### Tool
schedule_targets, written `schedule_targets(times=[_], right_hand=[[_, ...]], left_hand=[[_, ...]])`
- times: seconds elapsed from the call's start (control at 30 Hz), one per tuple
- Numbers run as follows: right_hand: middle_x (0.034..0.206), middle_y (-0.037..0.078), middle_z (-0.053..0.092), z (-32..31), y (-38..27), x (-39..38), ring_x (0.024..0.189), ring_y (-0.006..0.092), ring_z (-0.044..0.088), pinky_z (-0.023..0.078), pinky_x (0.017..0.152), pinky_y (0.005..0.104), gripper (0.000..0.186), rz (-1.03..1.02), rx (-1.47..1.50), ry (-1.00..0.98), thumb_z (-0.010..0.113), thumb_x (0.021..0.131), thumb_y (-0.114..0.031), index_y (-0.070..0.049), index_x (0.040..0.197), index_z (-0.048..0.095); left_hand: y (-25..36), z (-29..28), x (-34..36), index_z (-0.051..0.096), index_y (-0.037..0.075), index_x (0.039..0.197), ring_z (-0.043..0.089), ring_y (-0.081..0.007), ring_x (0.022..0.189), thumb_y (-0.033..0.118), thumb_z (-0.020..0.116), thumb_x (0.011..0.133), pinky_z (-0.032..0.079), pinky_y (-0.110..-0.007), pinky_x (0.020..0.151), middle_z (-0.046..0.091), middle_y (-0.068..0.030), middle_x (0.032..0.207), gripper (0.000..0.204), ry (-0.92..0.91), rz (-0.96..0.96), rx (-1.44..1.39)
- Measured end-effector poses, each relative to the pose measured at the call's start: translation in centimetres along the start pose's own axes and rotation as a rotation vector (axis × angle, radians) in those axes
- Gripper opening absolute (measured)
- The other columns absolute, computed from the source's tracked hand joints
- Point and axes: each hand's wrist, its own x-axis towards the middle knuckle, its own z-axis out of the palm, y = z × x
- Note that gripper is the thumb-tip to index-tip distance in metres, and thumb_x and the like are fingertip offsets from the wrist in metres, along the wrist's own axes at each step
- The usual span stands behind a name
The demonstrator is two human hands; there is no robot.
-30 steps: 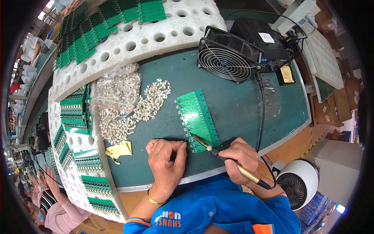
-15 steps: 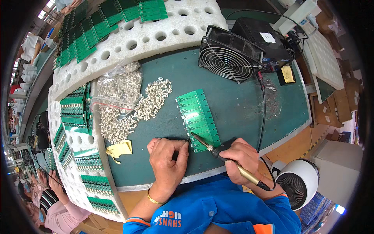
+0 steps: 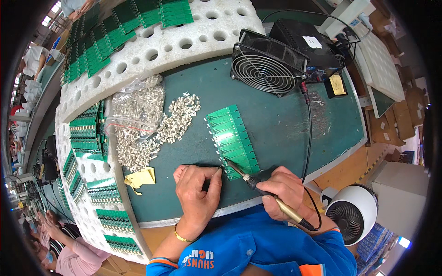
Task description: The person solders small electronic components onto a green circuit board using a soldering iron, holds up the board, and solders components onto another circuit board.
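Observation:
A green circuit board panel point(image 3: 234, 138) lies on the dark green mat, small metal pins along its left edge. My right hand point(image 3: 284, 189) is closed around a soldering iron point(image 3: 288, 210), whose tip touches or hovers just over the lower left edge of the board. Beside that edge, my left hand point(image 3: 195, 191) rests closed on the mat, thumb and forefinger pinched together at the board's pins. Whatever is between those fingertips is too small to make out. Left of the board are a heap of small metal connectors point(image 3: 179, 115) and a clear plastic bag point(image 3: 138, 103) full of them.
White foam blocks point(image 3: 177, 57) with round holes border the mat, bearing several circuit boards point(image 3: 110, 221). A black fan point(image 3: 267, 69) and a black power unit point(image 3: 308, 48) stand at the back right. A yellow cloth piece point(image 3: 140, 178) lies at left. Iron's cable point(image 3: 309, 138) crosses the right side.
The whole view has shifted slightly. The soldering iron stays at nearly the same spot on the board's lower left edge, and both hands keep their grips.

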Motion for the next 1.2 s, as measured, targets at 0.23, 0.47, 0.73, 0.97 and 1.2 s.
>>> schedule_targets(times=[0.23,0.47,0.73,0.97,1.2], right_hand=[[0.069,0.008,0.063,0.03,-0.22,-0.31,0.051,0.0226,0.055,0.044,0.054,0.0342,0.022,0.003,-0.009,-0.014,0.071,0.087,-0.020,0.000,0.095,0.066],[0.068,0.009,0.063,0.01,-0.37,-0.25,0.052,0.0233,0.055,0.045,0.054,0.0349,0.023,0.000,-0.010,-0.017,0.071,0.087,-0.021,0.000,0.096,0.066],[0.068,0.009,0.062,0.00,-0.42,-0.37,0.052,0.0237,0.055,0.045,0.054,0.0352,0.024,-0.001,-0.010,-0.021,0.071,0.087,-0.021,0.001,0.096,0.066],[0.066,0.009,0.060,-0.30,-0.55,-0.47,0.052,0.0232,0.054,0.045,0.054,0.0352,0.023,-0.013,-0.035,-0.020,0.070,0.088,-0.019,0.001,0.098,0.066],[0.067,0.008,0.060,-0.59,-0.56,-0.48,0.052,0.0226,0.054,0.045,0.054,0.0351,0.023,-0.011,-0.022,-0.018,0.069,0.088,-0.020,0.000,0.099,0.065]], left_hand=[[-0.05,0.04,0.01,0.064,0.006,0.074,0.055,-0.0220,0.064,-0.001,0.076,0.076,0.039,-0.036,0.075,0.058,-0.0048,0.067,0.014,-0.009,-0.002,-0.008],[0.11,0.14,0.19,0.064,0.006,0.074,0.055,-0.0219,0.063,-0.002,0.076,0.076,0.039,-0.036,0.074,0.058,-0.0046,0.067,0.014,0.003,-0.004,-0.012],[-0.01,0.22,0.18,0.064,0.006,0.075,0.055,-0.0222,0.063,-0.002,0.076,0.076,0.039,-0.036,0.074,0.058,-0.0048,0.068,0.015,-0.021,0.008,0.008],[-0.13,0.05,0.04,0.064,0.006,0.075,0.054,-0.0219,0.063,-0.001,0.076,0.076,0.039,-0.036,0.074,0.058,-0.0047,0.067,0.014,0.001,0.004,0.007],[0.00,-0.23,0.04,0.067,0.005,0.078,0.055,-0.0201,0.064,0.000,0.078,0.076,0.041,-0.033,0.075,0.062,-0.0047,0.069,0.012,-0.014,-0.004,0.031]])
